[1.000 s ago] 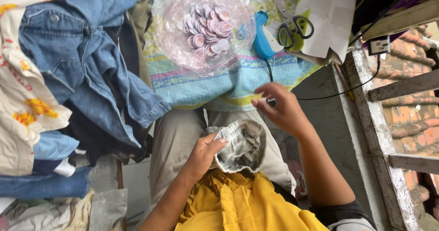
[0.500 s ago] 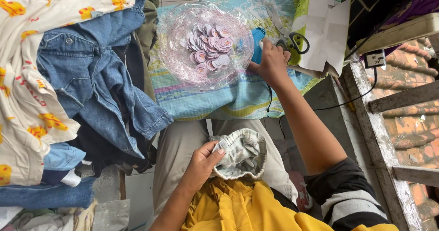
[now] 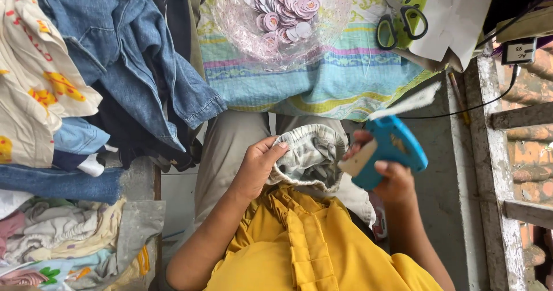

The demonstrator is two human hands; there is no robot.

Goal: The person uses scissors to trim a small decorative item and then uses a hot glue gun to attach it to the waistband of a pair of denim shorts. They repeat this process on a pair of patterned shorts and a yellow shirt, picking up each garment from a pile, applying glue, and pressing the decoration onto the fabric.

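both forearms are bare and bent inward over the lap. the left hand (image 3: pixel 258 167) has its fingers curled in a pinch, thumb on top. the right hand (image 3: pixel 387 178) is closed in a fist grip, wrist turned inward.

My right hand (image 3: pixel 397 181), closed on the blue tagging gun (image 3: pixel 387 151), sits just right of the grey garment (image 3: pixel 311 155) that my left hand (image 3: pixel 256 167) pinches at its edge; only a narrow gap lies between gun tip and cloth. Ahead, the striped cloth (image 3: pixel 345 86) is partly bare between the clear bag of round tags (image 3: pixel 282 14) and the scissors (image 3: pixel 400 17), so I could pass there. To the left, the denim pile (image 3: pixel 127 66) and the folded clothes (image 3: pixel 57 239) block the way. To the right, a black cable (image 3: pixel 489 98) and a wooden rail (image 3: pixel 489 170) hem me in.
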